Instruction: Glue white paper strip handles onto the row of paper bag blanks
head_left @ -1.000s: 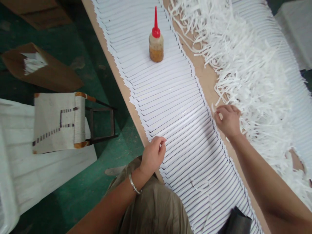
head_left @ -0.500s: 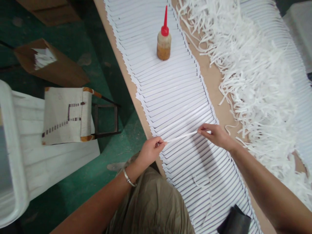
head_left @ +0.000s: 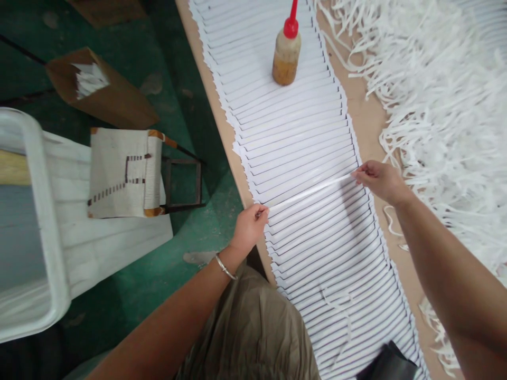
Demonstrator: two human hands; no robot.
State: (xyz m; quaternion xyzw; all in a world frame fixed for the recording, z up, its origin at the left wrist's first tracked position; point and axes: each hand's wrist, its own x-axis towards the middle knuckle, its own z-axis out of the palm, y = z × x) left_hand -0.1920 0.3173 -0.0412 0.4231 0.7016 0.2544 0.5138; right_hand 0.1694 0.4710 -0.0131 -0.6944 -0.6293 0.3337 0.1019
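right hand (head_left: 381,182) has swung outward, it and left hand (head_left: 249,229) each pinching a taut white strip (head_left: 311,191).

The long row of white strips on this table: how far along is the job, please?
Done: a long overlapping row of white strips lies along the tan tabletop. In hand: the left hand and right hand stretch one white strip across it. Remaining: a shaggy pile of loose white strips seems to wait beside the row.
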